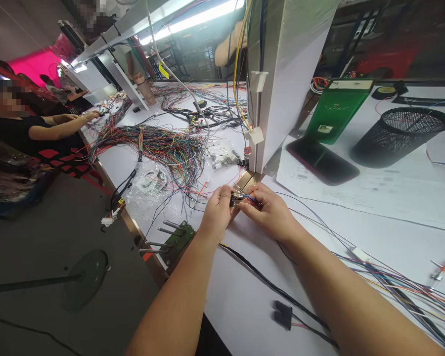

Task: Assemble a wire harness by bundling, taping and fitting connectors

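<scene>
My left hand [218, 210] is closed around a small black connector [233, 200] near the middle of the bench. Close beside it on the right, my right hand [269, 210] pinches several thin wires [249, 198], blue and orange among them, that run to the connector. The fingers hide part of the connector, so I cannot tell how far each wire goes in. A black sleeved cable [259, 274] lies under my forearms. Below it rests a black two-part plug [283, 315].
A tangled wire bundle [163, 148] and clear plastic bags [148, 185] lie ahead-left. A green bracket with metal pins [174, 240] sits at the bench edge. A post [282, 84] rises ahead; a phone [322, 160], green box [337, 111] and mesh cup [400, 136] stand right. A co-worker [33, 131] sits far left.
</scene>
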Motion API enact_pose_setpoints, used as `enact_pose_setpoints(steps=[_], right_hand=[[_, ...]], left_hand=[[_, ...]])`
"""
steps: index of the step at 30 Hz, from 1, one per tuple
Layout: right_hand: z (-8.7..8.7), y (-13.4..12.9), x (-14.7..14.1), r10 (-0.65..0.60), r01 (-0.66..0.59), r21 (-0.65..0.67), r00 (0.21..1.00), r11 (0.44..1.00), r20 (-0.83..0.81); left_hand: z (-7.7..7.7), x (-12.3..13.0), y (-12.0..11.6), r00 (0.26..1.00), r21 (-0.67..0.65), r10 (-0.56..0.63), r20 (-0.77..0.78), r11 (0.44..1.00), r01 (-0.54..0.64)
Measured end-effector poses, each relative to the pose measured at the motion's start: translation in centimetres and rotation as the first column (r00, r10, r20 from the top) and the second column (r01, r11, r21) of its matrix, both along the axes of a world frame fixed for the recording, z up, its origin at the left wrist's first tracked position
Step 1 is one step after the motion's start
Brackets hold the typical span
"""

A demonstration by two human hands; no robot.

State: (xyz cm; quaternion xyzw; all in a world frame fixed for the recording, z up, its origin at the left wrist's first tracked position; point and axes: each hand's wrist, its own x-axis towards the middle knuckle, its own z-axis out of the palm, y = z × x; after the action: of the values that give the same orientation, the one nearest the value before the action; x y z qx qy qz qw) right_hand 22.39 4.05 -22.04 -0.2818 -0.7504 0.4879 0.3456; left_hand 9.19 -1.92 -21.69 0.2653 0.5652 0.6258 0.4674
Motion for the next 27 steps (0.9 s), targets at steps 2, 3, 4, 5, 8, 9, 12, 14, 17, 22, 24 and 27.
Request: enact_pose_setpoints(steps=[2,3,4,5,8,9,12,14,17,22,24,27], right_hand=[[0.1,0.0,0.0,0.014,-0.014,-0.005,1.000,1.000,0.003],[0.2,0.0,0.1,0.028,-0.028,-0.009,1.000,1.000,0.001],[0.3,-0.1,0.1,0.046,-0.046,-0.014,0.999,0.999,-0.004],[0.4,-0.1,0.1,0.064,-0.065,-0.020,0.998,0.998,-0.010],[0.5,0.0,0.1,0.091,-0.091,-0.044,0.996,0.995,-0.019],[0.5,0.0,0.0,0.082,-0.083,-0.055,0.997,0.995,-0.013],[0.2,0.2,-0.1,0.049,-0.048,-0.077,0.999,0.996,0.006],[0.1,0.2,-0.1,0.055,-0.054,-0.081,0.998,0.995,0.007],[0.2,0.1,0.0,0.090,-0.089,-0.077,0.996,0.993,0.010],[0.3,-0.1,-0.2,0.080,-0.079,-0.053,0.997,0.995,0.019],[0.1,-0.2,-0.3,0.072,-0.072,-0.021,0.997,0.997,0.008],[-0.2,-0.4,-0.4,0.067,-0.067,0.029,0.998,0.997,-0.002]], left_hand=[[0.1,0.1,0.0,1.000,0.013,-0.003,0.006,1.000,0.003],[0.1,0.1,0.0,1.000,0.016,-0.001,0.009,1.000,0.001],[0.1,0.0,0.0,1.000,0.018,0.001,0.011,1.000,-0.002],[0.1,0.0,0.1,1.000,0.018,0.003,0.010,1.000,-0.003],[0.0,0.0,0.1,1.000,0.023,0.000,0.000,1.000,0.000],[0.0,0.0,0.0,1.000,0.026,-0.004,0.000,1.000,0.004],[0.2,0.2,0.0,1.000,0.022,-0.003,-0.009,1.000,0.004],[0.4,0.4,0.0,1.000,0.022,0.001,-0.019,1.000,-0.001],[0.5,0.5,-0.1,0.999,0.045,-0.007,-0.037,0.999,0.009],[0.0,0.3,-0.2,0.995,0.025,-0.016,-0.102,1.000,0.019],[-0.3,0.2,-0.2,0.992,0.012,-0.013,-0.129,1.000,0.015],[-0.5,0.1,-0.2,0.987,-0.006,0.010,-0.160,1.000,-0.011]])
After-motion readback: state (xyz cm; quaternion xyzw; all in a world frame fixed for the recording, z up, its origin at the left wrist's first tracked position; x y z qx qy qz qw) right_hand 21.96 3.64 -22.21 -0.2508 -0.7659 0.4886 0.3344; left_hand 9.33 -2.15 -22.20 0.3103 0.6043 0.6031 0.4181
